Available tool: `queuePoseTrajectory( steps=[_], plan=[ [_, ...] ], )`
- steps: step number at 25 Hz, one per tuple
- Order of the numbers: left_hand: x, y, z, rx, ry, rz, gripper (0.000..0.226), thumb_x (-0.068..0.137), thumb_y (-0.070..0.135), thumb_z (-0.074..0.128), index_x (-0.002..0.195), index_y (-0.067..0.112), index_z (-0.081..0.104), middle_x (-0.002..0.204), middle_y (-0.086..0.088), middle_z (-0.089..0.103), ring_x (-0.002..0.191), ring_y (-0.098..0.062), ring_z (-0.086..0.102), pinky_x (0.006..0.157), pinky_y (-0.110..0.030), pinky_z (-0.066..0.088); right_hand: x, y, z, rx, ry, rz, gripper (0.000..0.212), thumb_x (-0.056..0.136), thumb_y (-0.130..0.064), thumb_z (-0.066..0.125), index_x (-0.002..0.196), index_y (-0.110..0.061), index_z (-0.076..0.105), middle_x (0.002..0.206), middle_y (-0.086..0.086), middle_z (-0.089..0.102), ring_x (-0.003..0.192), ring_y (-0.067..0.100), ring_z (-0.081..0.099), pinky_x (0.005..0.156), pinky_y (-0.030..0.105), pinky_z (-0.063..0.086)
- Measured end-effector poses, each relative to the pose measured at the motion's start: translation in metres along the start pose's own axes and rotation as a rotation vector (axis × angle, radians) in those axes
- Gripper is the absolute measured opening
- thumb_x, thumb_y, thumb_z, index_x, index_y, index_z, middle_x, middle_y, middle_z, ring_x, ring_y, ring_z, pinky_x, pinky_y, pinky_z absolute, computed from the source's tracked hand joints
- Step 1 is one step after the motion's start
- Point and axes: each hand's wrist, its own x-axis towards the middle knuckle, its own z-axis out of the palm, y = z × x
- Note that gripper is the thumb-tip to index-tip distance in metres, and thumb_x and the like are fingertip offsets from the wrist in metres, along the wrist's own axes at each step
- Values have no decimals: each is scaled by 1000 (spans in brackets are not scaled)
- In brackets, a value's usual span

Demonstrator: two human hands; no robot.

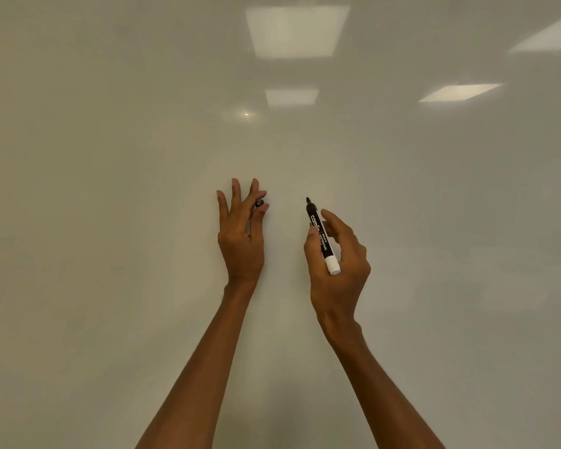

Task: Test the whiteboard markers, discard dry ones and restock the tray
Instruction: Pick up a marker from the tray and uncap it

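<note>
A glossy white board [110,222] fills the view. Four light reflections show on it: a large patch [297,30] far centre, a small patch [292,97] nearer, a slanted patch [460,92] right, a corner patch [551,37] far right.

Arms of one person, both uncovered as far as the lower edge of view. The left forearm [204,367] is long and slender, narrowing evenly to the wrist. The left hand [240,244] has a narrow back and long, thin fingers [235,192] whose nails reach just past the tips. The right forearm [386,384] is likewise bare, with tendons raised as ridges at the wrist. The right hand [350,280] shows marked knuckles and a rounded thumbnail [311,230]. Whether sleeves begin higher up cannot be told.
</note>
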Motion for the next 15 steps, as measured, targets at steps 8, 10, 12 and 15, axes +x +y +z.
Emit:
queuePoseTrajectory(
  steps=[8,10,12,15],
  plan=[
    [1,-11,4,119,7,90,43,103,35,48,129,5,63,147,-7,49,148,-24,30,124,-36,20,16,5,15,-269,13,-318,35,90,-32,62,111,-5,71,88,7,73,71,19,65,65,31,50],
    [1,-13,4,129,0,92,43,103,35,48,129,4,63,146,-9,51,146,-30,33,124,-36,20,23,3,17,-316,37,-344,33,88,-31,64,109,-6,72,84,7,73,69,19,65,65,31,48],
    [1,-14,4,138,7,102,41,102,33,50,129,5,63,146,-8,50,146,-29,33,124,-39,21,30,2,21,-358,46,-335,32,91,-34,62,107,-8,73,83,5,73,72,19,65,66,32,48],
    [2,-15,4,137,17,125,39,102,30,51,128,4,63,145,-8,52,146,-26,34,123,-44,23,34,3,26,-404,31,-325,30,90,-34,63,106,-10,73,83,4,72,77,21,66,68,35,49]
  ],
)
